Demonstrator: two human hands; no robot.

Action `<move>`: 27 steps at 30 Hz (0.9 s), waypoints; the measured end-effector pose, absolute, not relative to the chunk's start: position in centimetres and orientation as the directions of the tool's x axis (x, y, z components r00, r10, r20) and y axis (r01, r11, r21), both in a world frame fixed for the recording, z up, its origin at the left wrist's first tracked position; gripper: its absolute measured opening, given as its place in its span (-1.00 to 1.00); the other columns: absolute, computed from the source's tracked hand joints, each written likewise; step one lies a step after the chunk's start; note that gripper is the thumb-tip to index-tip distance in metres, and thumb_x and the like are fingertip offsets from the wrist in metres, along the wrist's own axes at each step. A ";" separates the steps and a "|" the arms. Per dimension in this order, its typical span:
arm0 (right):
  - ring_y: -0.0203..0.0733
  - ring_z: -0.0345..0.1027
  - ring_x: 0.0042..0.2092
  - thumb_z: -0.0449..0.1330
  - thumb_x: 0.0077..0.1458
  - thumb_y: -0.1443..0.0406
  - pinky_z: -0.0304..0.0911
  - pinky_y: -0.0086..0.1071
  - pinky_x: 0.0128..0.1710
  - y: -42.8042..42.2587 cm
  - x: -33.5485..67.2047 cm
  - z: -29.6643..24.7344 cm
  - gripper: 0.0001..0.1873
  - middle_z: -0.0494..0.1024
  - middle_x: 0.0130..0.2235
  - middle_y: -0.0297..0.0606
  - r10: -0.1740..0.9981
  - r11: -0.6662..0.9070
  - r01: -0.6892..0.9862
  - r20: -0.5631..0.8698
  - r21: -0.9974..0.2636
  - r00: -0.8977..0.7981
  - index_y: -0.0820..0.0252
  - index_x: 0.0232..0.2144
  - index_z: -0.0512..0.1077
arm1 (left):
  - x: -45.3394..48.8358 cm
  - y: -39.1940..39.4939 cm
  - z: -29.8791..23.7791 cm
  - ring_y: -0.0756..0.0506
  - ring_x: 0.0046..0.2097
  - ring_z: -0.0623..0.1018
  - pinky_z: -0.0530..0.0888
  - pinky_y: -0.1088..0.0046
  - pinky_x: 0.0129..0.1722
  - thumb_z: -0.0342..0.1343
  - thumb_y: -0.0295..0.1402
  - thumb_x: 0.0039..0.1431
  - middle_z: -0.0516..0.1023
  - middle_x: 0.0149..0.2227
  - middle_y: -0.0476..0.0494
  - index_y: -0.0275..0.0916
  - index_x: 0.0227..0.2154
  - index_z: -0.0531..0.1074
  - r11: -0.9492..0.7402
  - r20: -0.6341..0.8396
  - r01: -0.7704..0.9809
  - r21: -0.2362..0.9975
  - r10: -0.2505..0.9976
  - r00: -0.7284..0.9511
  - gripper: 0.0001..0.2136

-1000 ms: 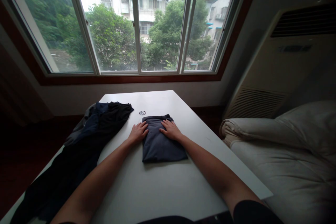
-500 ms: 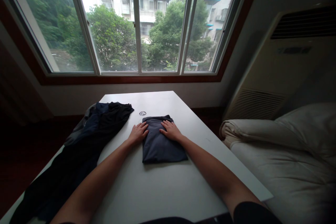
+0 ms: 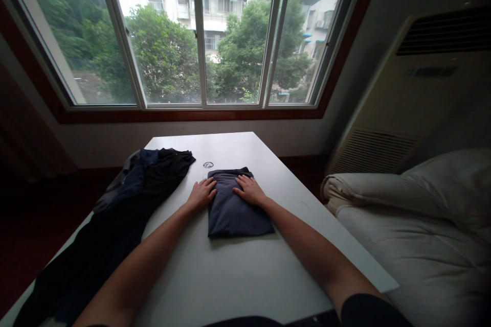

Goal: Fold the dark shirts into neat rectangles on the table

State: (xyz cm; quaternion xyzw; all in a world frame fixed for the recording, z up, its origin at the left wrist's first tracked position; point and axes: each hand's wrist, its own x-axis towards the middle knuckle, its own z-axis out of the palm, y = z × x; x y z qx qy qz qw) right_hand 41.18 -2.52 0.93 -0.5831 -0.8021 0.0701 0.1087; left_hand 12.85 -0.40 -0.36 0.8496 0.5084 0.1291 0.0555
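Observation:
A dark grey-blue garment, folded into a neat flat rectangle, lies on the white table. Its exact kind does not show. My left hand rests at its left edge, fingers spread, the fingertips touching the cloth. Flat on the upper right part of the garment lies my right hand, its fingers apart. Neither hand grips anything. To the left, a loose heap of dark clothes, in black, navy and grey, stretches along the table's left side.
A small round black-and-white mark is on the tabletop beyond the garment. Past the table's far edge are a wall and a wide window. A pale padded sofa and a floor-standing air conditioner stand to the right.

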 end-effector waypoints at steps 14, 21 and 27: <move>0.02 -0.18 0.52 -0.10 0.39 -0.19 -0.32 -0.06 0.49 -2.5 41.2 1.0 -0.18 0.06 0.50 -0.17 0.951 0.308 0.922 0.078 -0.234 -0.298 0.12 0.47 0.14 | 12.9 -0.7 0.1 -0.35 0.46 0.18 0.14 -0.14 0.39 -0.11 -0.08 0.48 0.12 0.50 -0.11 -0.02 0.39 0.27 -0.469 0.146 0.854 0.226 0.883 0.446 -0.50; 0.02 -0.19 0.52 -0.10 0.39 -0.19 -0.32 -0.06 0.49 -2.7 41.1 1.2 -0.19 0.06 0.51 -0.18 0.953 0.303 0.924 0.070 -0.233 -0.295 0.11 0.47 0.14 | 12.9 -0.8 0.1 -0.35 0.46 0.18 0.13 -0.14 0.40 -0.12 -0.08 0.48 0.12 0.51 -0.09 -0.02 0.40 0.26 -0.464 0.141 0.858 0.221 0.886 0.443 -0.50; 0.02 -0.19 0.52 -0.09 0.39 -0.17 -0.31 -0.06 0.49 -2.9 41.0 1.5 -0.19 0.06 0.51 -0.18 0.954 0.301 0.925 0.074 -0.232 -0.291 0.11 0.47 0.14 | 13.0 -0.8 0.3 -0.34 0.46 0.19 0.14 -0.11 0.39 -0.10 -0.09 0.48 0.13 0.50 -0.11 -0.01 0.39 0.28 -0.460 0.144 0.855 0.238 0.888 0.437 -0.51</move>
